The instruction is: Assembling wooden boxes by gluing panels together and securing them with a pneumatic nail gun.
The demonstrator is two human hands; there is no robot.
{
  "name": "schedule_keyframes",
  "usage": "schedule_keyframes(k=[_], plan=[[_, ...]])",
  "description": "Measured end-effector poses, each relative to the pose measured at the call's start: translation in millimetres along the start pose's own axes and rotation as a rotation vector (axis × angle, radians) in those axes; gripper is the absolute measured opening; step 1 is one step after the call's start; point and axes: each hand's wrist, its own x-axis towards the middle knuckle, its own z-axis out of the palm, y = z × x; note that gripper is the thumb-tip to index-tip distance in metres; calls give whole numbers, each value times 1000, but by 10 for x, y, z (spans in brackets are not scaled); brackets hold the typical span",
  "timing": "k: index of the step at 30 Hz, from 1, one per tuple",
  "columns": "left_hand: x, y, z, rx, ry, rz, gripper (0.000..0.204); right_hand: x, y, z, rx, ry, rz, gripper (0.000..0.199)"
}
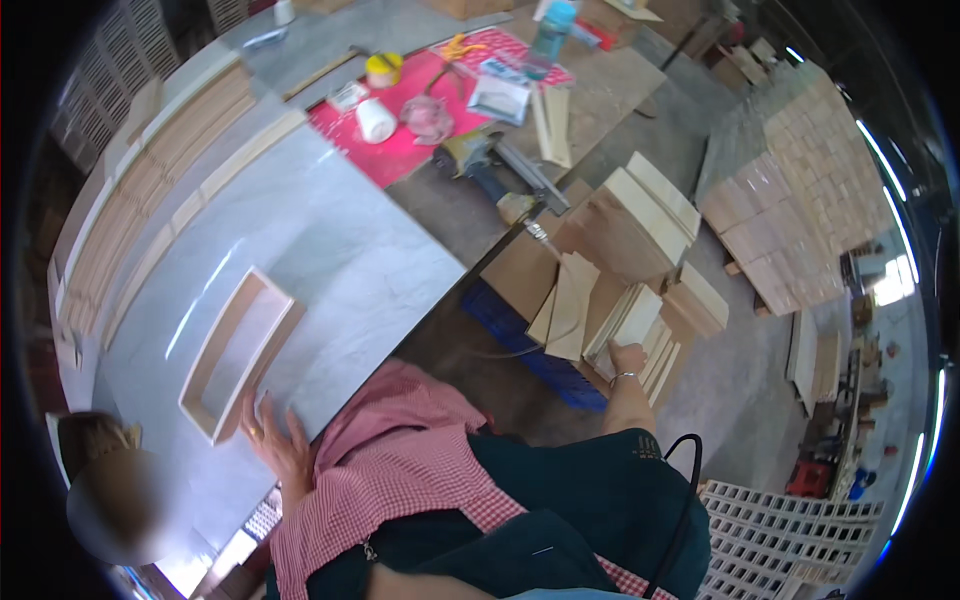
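Observation:
My left hand [272,438] rests flat, fingers spread, on the pale grey worktable [330,250], touching the near corner of a small open wooden frame [242,352] lying there. My right hand [628,358] reaches down to the right of the table and grips a thin light wooden board [627,322] in a loose pile of similar boards [640,225]. I wear a pink checked shirt and dark apron.
A nail gun [485,160] lies past the table's far corner. A pink mat [420,110] carries a tape roll, a white cup and small items. Wooden strips [150,190] line the table's left edge. A tall stack of cut wood blocks [790,180] stands right; white crates [780,530] lower right.

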Motion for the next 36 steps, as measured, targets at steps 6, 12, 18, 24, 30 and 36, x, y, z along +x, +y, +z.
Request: schedule_keyframes(k=[6, 12, 18, 24, 30, 36], plan=[[71, 45, 7, -53, 28, 7, 39, -9, 34, -304, 380, 272, 55, 66], [-67, -46, -91, -249, 96, -116, 40, -201, -442, -867, 537, 342, -155, 62], [-150, -75, -417, -287, 141, -162, 40, -584, -1277, -1747, 929, 68, -196, 39], [-30, 102, -953, -1294, 186, -717, 34, -2584, -2850, -2633, 1063, -620, -1463, 54], [-63, -72, -1253, -1709, 200, -887, 35, -3751, -3582, -2701, 484, -679, -2544, 70], [-53, -92, -1160, -1723, 523, -938, 37, -4125, -4123, -2697, 361, -479, -2722, 64]])
